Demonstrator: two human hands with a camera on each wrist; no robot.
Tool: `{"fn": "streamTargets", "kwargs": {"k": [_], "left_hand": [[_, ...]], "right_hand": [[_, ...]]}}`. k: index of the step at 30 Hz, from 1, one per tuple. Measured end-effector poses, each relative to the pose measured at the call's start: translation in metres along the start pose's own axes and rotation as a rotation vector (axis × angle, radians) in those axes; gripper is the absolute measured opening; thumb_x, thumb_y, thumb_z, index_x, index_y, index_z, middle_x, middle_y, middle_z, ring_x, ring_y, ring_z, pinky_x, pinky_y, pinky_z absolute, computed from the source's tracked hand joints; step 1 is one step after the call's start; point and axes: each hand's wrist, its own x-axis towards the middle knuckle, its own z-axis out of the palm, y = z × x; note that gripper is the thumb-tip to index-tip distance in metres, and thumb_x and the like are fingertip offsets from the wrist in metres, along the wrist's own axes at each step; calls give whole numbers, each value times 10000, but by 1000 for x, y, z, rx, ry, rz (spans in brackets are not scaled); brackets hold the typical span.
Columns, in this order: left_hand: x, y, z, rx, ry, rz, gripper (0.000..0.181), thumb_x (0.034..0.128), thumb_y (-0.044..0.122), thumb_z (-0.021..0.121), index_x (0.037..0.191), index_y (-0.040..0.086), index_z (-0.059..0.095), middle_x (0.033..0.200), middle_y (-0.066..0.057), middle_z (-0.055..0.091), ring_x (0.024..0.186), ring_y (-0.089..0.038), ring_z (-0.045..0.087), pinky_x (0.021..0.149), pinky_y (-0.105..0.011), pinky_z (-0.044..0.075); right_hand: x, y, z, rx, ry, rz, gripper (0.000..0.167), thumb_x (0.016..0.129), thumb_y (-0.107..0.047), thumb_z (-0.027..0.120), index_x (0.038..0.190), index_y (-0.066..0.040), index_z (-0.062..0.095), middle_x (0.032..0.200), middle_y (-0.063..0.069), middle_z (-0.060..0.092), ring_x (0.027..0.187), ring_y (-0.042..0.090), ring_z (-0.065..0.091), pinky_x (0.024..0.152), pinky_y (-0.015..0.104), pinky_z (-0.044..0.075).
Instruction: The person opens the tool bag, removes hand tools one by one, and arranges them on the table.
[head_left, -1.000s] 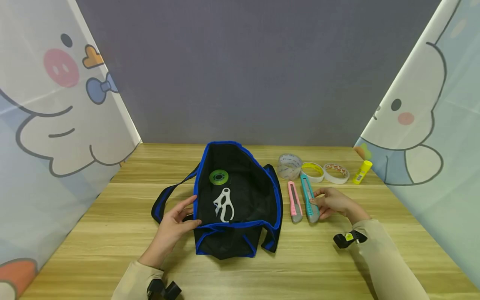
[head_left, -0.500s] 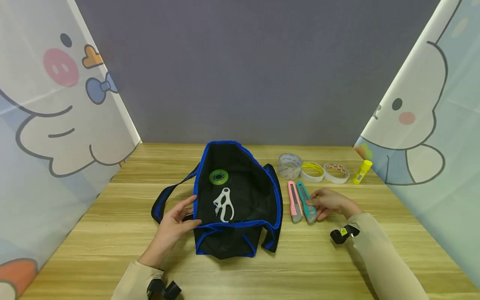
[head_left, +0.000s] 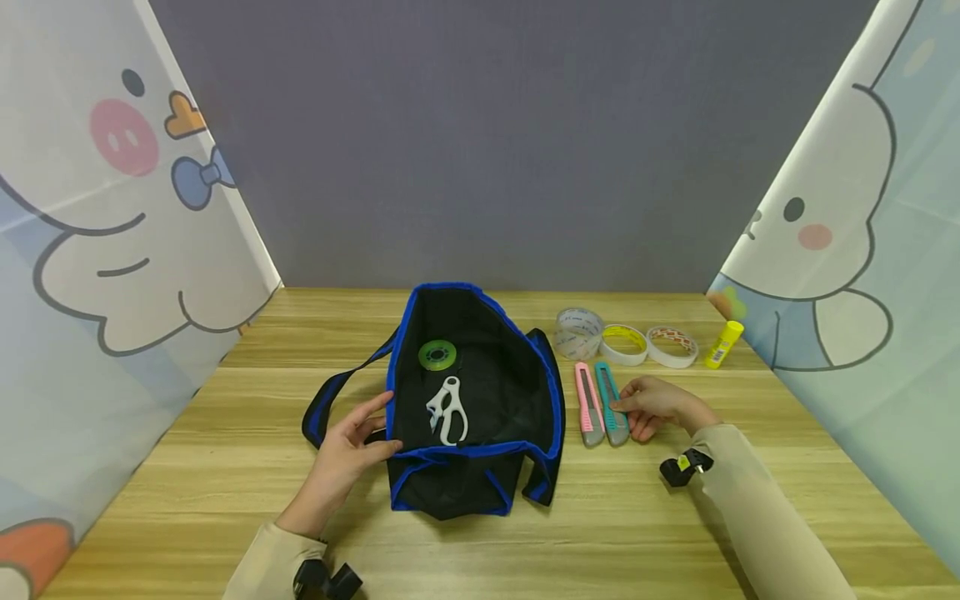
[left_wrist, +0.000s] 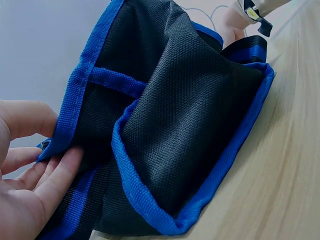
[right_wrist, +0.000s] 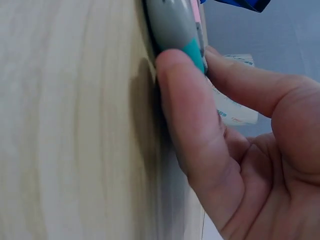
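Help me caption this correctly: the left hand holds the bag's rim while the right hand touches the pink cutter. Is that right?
Not quite: the right hand touches the teal cutter; the pink cutter lies beside it, as the head view shows. The rest stands.

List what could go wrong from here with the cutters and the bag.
The right hand holds the teal cutter close beside the pink cutter; moving one may knock the other.

The left hand pinches the bag by its rim; a tug might shift the white tool inside.
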Motion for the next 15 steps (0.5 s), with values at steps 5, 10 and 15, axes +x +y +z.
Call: {"fn": "streamTargets", "kwargs": {"k": [5,10,15], "left_hand": [[0,0,0,-5,-1,4,710,808,-183,649,1462,-121,380,1241,-331,533,1026,-111,631,775,-254,568],[0,1,0,-9,-9,2,711,814,-173,654,1466,-118,376,1231,-305,557,1032,-117,632,781,-257,567],[0,1,0,-8,-7,11,708,812,-174,655,1462,-121,379,1227,-297,563,1030,-114,633,781,-257,568]], "right_hand": [[-1,-1,0,-14,21,-2,215,996,-132,590,1050,65,524,650,68,603,504,114,630,515,270,568],[-6,-4,-3,-25,45,-15,281,993,-166,599,1093,86,526,676,82,620,531,131,641,525,288,573],[-11,-15,-8,0,63,-57,307,1007,-161,574,1141,97,476,694,89,635,565,147,647,550,305,582]]}}
